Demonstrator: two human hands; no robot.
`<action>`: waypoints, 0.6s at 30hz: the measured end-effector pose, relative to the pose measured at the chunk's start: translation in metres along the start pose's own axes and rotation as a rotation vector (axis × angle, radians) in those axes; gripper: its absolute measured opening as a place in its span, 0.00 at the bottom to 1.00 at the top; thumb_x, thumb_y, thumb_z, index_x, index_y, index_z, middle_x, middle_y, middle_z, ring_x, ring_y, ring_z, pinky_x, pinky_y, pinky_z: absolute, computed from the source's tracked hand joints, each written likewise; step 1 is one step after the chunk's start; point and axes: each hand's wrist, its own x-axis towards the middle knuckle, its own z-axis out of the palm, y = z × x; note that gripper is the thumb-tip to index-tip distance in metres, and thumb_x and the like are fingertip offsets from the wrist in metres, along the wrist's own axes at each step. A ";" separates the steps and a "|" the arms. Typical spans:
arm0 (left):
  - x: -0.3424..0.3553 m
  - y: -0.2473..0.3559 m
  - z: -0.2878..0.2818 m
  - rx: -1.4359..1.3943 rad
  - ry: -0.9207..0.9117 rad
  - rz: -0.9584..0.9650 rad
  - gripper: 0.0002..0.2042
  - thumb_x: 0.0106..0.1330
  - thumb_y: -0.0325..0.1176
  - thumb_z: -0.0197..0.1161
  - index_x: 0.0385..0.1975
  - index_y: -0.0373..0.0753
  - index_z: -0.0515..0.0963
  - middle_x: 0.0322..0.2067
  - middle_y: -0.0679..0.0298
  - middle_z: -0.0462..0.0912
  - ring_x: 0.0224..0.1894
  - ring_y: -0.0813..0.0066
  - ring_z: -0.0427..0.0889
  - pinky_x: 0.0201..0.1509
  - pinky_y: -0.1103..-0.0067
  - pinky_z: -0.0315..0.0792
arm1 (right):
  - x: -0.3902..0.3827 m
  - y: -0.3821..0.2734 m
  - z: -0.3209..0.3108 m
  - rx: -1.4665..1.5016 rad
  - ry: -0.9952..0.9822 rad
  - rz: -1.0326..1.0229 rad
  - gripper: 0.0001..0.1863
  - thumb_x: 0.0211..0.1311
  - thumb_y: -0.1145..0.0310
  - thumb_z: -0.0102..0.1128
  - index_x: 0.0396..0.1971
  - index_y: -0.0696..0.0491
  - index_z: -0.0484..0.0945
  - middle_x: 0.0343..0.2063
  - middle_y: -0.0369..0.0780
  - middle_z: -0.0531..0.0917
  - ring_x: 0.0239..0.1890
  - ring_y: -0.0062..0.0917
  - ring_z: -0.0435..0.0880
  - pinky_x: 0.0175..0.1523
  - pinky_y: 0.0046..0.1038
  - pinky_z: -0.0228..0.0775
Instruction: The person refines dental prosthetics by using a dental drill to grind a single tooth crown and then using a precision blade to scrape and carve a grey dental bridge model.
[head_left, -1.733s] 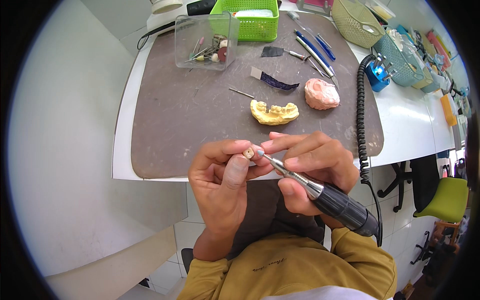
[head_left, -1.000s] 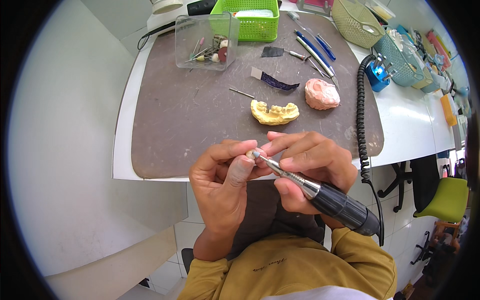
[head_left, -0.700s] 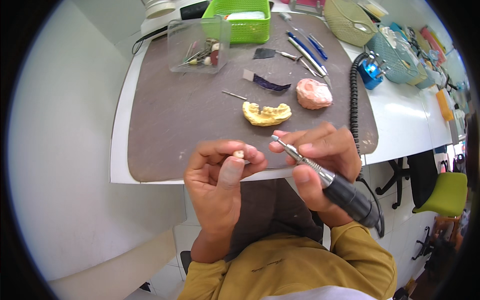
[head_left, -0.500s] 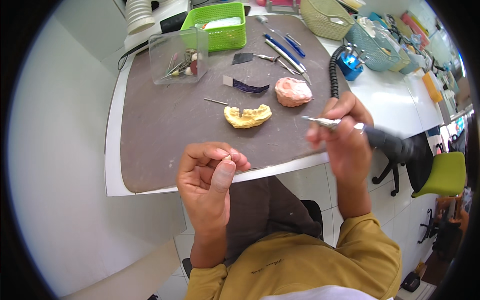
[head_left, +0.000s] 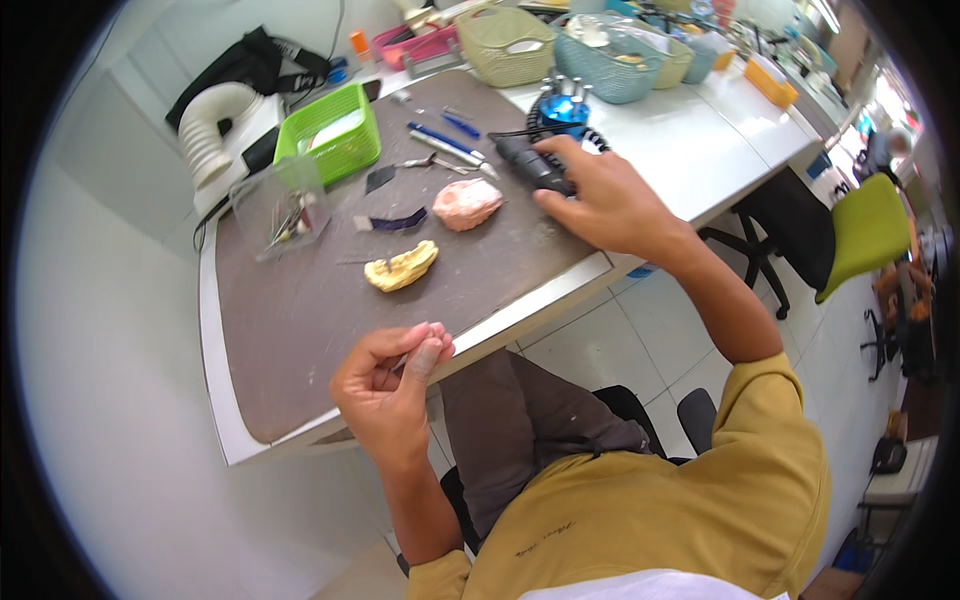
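Observation:
My left hand is held off the table's near edge, thumb and fingertips pinched together. The small cream tooth crown in that pinch is mostly hidden now. At the table's right side my right hand grips the end of a black dental handpiece, which lies low over the mat beside a blue bur stand. Between the hands sit a yellow dental cast with teeth and a lumpy pink block. A dark strip of abrasive paper lies behind the cast.
A clear plastic box holds several small polishing bits. Behind it stands a green basket. Pens and a knife lie at the back of the brown mat. Woven baskets line the far side, and a green chair stands at right.
My right hand has carried the handpiece away to the right and back, toward the bur stand. My left hand keeps its pinch. The whole view has turned toward the right.

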 end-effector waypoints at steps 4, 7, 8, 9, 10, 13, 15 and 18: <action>-0.003 -0.003 0.003 0.033 0.018 0.008 0.05 0.55 0.13 0.64 0.29 0.27 0.76 0.29 0.53 0.82 0.33 0.70 0.84 0.39 0.76 0.83 | 0.019 -0.015 0.007 -0.325 -0.140 0.000 0.18 0.58 0.64 0.54 0.41 0.64 0.70 0.21 0.54 0.80 0.28 0.49 0.81 0.39 0.42 0.72; -0.005 -0.006 0.006 0.067 0.008 0.043 0.04 0.58 0.18 0.64 0.31 0.30 0.77 0.31 0.57 0.81 0.33 0.73 0.83 0.42 0.77 0.83 | 0.039 -0.016 0.013 -0.396 -0.114 0.011 0.15 0.58 0.65 0.54 0.35 0.64 0.73 0.23 0.52 0.81 0.29 0.45 0.83 0.37 0.39 0.76; -0.005 -0.007 0.006 0.058 -0.018 0.045 0.04 0.58 0.18 0.64 0.31 0.30 0.77 0.31 0.57 0.81 0.33 0.73 0.83 0.42 0.77 0.83 | 0.044 -0.015 0.021 -0.406 -0.096 0.030 0.15 0.58 0.65 0.54 0.35 0.64 0.73 0.23 0.52 0.81 0.29 0.45 0.83 0.37 0.39 0.76; -0.004 -0.008 0.005 0.067 -0.022 0.070 0.04 0.58 0.18 0.64 0.31 0.30 0.77 0.31 0.58 0.81 0.33 0.73 0.82 0.41 0.77 0.82 | 0.048 -0.016 0.027 -0.474 -0.012 -0.062 0.13 0.58 0.67 0.54 0.34 0.63 0.74 0.26 0.51 0.81 0.30 0.43 0.83 0.37 0.38 0.76; -0.003 -0.010 0.004 0.074 -0.024 0.097 0.04 0.58 0.18 0.63 0.32 0.30 0.77 0.31 0.59 0.80 0.33 0.74 0.82 0.41 0.77 0.82 | 0.048 -0.015 0.026 -0.544 0.070 -0.155 0.11 0.58 0.68 0.55 0.33 0.63 0.75 0.28 0.51 0.81 0.31 0.42 0.84 0.37 0.36 0.76; -0.001 -0.013 0.002 0.117 0.001 0.108 0.04 0.59 0.18 0.63 0.33 0.31 0.78 0.30 0.60 0.80 0.33 0.75 0.81 0.40 0.77 0.82 | 0.019 -0.039 0.019 -0.188 0.142 -0.297 0.08 0.57 0.71 0.58 0.32 0.60 0.77 0.33 0.47 0.81 0.32 0.37 0.84 0.36 0.34 0.76; 0.001 -0.012 0.002 0.135 0.022 0.092 0.04 0.59 0.19 0.64 0.32 0.31 0.77 0.30 0.60 0.80 0.33 0.75 0.81 0.40 0.78 0.82 | -0.003 -0.048 0.027 0.246 0.027 -0.588 0.09 0.56 0.72 0.61 0.36 0.58 0.80 0.35 0.43 0.80 0.31 0.34 0.83 0.35 0.32 0.76; 0.007 -0.012 0.002 0.187 0.021 0.072 0.04 0.59 0.22 0.65 0.29 0.31 0.75 0.30 0.60 0.80 0.33 0.77 0.81 0.41 0.79 0.81 | -0.032 -0.066 0.033 0.432 -0.063 -0.621 0.12 0.56 0.72 0.63 0.41 0.54 0.81 0.35 0.41 0.80 0.31 0.34 0.82 0.36 0.30 0.75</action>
